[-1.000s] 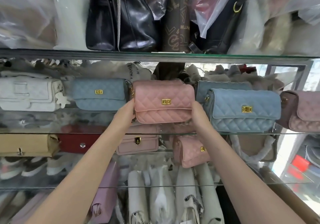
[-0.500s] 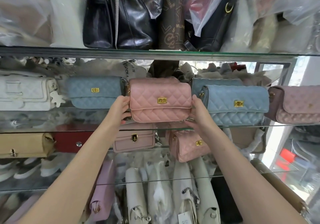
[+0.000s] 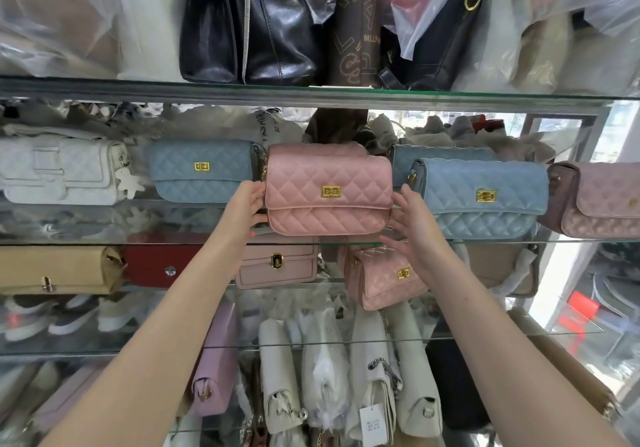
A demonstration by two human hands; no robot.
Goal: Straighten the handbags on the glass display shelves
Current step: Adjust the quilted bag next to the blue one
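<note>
Reaching up from below, a person's left hand presses the side of a pink quilted handbag, fingers closed on its edge, while the right hand hovers open just beside its other side. The bag sits at the front edge of the glass shelf; a one-sided push could tip it off. Beyond it, a second pink bag stands directly behind.

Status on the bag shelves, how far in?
Done: blue bag left of centre sits square. In hand: pink bag, left hand on its side, right hand open beside it. Left: tilted small pink bag on the shelf below.
</note>
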